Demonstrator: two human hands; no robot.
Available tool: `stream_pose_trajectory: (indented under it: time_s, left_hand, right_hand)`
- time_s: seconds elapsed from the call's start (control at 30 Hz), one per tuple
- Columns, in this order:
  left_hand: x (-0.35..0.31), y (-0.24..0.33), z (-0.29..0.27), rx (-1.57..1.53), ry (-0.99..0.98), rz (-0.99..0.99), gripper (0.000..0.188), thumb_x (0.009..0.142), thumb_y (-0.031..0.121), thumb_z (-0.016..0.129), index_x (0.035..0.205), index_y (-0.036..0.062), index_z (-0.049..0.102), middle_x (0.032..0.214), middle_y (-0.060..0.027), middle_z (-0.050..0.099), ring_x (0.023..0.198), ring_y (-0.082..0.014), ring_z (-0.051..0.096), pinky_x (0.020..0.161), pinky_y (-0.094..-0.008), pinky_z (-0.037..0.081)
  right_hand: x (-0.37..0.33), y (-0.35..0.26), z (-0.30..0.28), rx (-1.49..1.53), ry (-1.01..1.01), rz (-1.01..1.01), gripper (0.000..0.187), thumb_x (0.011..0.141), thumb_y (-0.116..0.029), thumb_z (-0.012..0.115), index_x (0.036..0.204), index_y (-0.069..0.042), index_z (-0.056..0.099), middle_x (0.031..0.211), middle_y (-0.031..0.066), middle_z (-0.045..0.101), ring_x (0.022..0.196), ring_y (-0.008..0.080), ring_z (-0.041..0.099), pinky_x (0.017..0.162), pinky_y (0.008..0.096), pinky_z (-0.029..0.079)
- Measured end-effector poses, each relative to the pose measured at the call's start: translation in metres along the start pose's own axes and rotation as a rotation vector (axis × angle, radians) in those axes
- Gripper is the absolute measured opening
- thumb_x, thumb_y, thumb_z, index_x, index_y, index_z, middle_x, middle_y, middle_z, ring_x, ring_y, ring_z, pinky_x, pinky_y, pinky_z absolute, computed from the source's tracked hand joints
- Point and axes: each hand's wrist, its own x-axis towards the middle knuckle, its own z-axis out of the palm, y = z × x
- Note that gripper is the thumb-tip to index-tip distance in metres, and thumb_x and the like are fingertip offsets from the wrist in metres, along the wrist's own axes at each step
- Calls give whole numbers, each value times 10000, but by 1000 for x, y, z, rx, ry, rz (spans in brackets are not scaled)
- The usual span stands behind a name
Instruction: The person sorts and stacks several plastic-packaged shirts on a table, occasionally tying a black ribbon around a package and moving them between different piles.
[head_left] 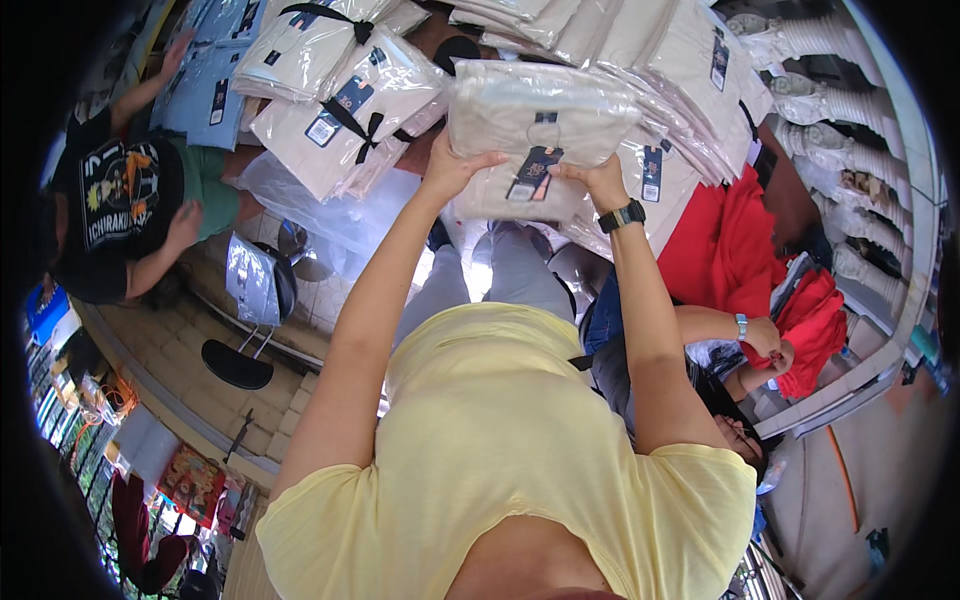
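A bagged cream garment [545,110], folded flat in clear plastic with a dark tag, is held up in front of me; whether more than one is in the bundle I cannot tell. My left hand [458,170] grips its left edge, thumb on top. At the right near corner my right hand [598,184] holds it the same way, thumb beside the tag and fingers hidden underneath. Close behind are more bagged cream garments [690,60] in a heap. To the left, a bundle of bagged garments [335,140] is tied with a black ribbon.
Bagged light-blue garments [205,75] lie at the far left, near a person [130,190] in a black shirt. On the right another person's hands [770,345] handle red cloth [810,330]. A chair [255,280] stands at left; wrapped white stacks [820,100] line the right side.
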Motion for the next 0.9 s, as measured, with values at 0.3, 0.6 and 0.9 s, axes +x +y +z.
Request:
stream_pose_trajectory:
  time_s: [0.3, 0.6, 0.9]
  left_hand:
    - [3, -53, -14, -73, -39, 104, 295, 967, 225, 411, 1164, 54, 548, 1120, -73, 581, 998, -169, 573, 905, -297, 469]
    - [47, -41, -29, 321, -32, 71, 518, 656, 168, 834, 1090, 2, 605, 992, -89, 684, 869, -169, 653, 810, -327, 511]
    - [17, 49, 16, 193, -151, -314, 576, 639, 204, 824, 1111, -42, 602, 1045, -146, 667, 901, -210, 659, 811, -308, 511]
  right_hand:
    - [38, 110, -12, -725, 248, -649, 337, 800, -212, 707, 1065, -16, 637, 1041, 127, 672, 920, 261, 640, 829, 347, 510]
    - [61, 44, -9, -315, -82, -180, 364, 717, -202, 794, 995, -1, 673, 1019, 112, 688, 926, 186, 639, 827, 322, 509]
    - [-6, 51, -35, 630, -326, 521, 415, 799, -119, 670, 1156, 55, 552, 1042, 163, 645, 892, 240, 666, 809, 367, 554]
